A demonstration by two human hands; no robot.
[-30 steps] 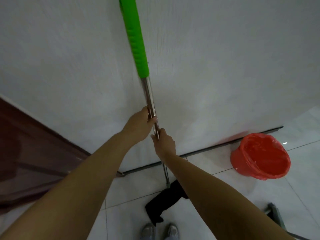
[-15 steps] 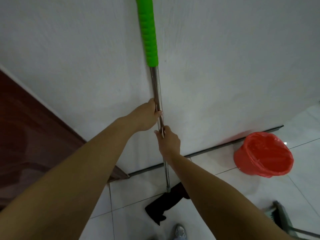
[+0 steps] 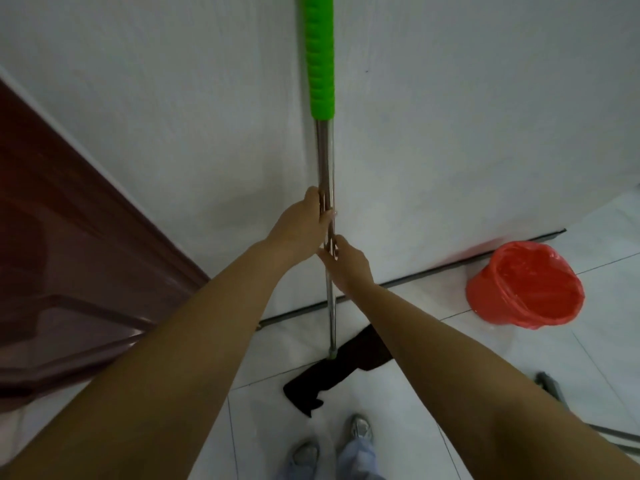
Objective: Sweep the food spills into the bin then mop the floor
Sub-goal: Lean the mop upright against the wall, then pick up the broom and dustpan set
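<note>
Mop (image 3: 327,174): stands nearly upright in front of the white wall (image 3: 450,116), its dark cloth head (image 3: 332,372) flat on the floor (image 3: 433,403) close to the floor's wall edge.
Mop handle: bare metal pole with a bright green grip (image 3: 320,57) at the top, running out of the head view's upper edge.
Left hand (image 3: 299,230): clenched around the metal pole, the higher of the two hands.
Right hand (image 3: 349,265): wrapped around the pole just below the left hand, the two touching or nearly so.
Bin (image 3: 526,285): red, lined with a red bag, tilted, sitting on the floor by the wall edge, well to the right of the mop head.
Door (image 3: 69,254): dark brown, at the left, meeting the wall.
Feet (image 3: 332,441): two grey shoes on the tiles just behind the mop head.
Far right floor edge: a grey tool (image 3: 554,389) lies partly out of view; what it is cannot be told.
</note>
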